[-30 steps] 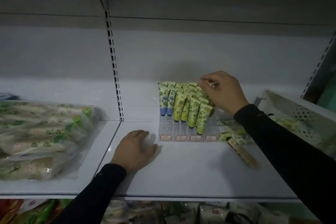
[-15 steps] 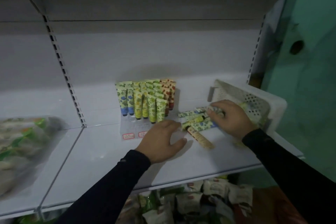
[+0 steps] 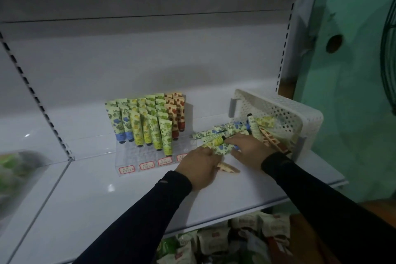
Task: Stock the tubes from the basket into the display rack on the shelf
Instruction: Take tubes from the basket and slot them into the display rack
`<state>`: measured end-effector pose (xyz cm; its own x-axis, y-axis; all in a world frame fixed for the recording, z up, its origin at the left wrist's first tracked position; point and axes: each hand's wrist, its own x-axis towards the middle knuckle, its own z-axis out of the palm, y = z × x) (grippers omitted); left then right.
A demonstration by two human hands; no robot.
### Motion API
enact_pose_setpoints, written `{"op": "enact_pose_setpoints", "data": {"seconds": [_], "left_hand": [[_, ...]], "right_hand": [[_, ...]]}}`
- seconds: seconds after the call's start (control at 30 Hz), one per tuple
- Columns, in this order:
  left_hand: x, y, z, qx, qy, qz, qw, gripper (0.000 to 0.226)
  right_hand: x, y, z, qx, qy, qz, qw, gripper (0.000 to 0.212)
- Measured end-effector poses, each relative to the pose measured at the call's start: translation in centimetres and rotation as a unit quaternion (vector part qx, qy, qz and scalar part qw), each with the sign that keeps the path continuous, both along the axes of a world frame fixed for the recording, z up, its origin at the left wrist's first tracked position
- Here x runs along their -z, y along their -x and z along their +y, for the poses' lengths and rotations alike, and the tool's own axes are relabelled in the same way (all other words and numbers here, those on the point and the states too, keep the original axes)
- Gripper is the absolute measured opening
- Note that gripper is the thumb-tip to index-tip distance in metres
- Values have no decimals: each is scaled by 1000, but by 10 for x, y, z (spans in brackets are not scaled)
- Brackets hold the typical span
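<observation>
Both hands meet over one blue-flowered tube [image 3: 222, 149]: the right hand [image 3: 249, 149] pinches it, the left hand [image 3: 200, 166] rests flat with relaxed fingers; better to lift it cap-down toward the blue column of the display rack [image 3: 137, 156].

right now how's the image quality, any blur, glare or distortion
Head view: dim, flat light; small glare spots on the shelf; bagged goods at far left smeared by blur; the rack and tubes stay fairly sharp; wide-angle bend in the slotted uprights.
</observation>
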<state>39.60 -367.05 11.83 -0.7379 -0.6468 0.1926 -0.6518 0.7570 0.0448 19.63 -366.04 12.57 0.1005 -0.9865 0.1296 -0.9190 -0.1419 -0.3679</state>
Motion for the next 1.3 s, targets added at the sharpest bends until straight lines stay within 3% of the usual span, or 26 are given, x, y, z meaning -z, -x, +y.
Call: {"op": "enact_pose_setpoints", "data": {"seconds": [0.3,0.5,0.67,0.83,0.97,1.1,1.2,1.3], "left_hand": [[-5,-26,1,-29,-120,72,990,30],[-9,-44,7,-77,-179,186,963,17],[-16,-51,13,-103,-212,320,918,8],[-25,-57,21,-122,-333,474,806,18],[-30,-63,25,-113,-424,537,720,25],[-35,-72,26,-79,-525,613,585,37],[-31,-82,24,-63,-574,643,503,25],[-24,-90,23,-60,-584,671,453,6]], "right_hand": [[-4,-1,-9,0,-34,19,999,42],[-9,-9,-1,8,23,-71,997,23],[-20,-17,6,-12,10,-179,984,35],[-32,-33,11,-24,11,-244,969,32],[-38,-45,11,-32,18,-274,961,36],[-38,-52,15,-36,7,-294,955,29],[-39,-54,15,-28,-14,-393,919,28],[-43,-54,17,-26,-27,-471,881,25]]}}
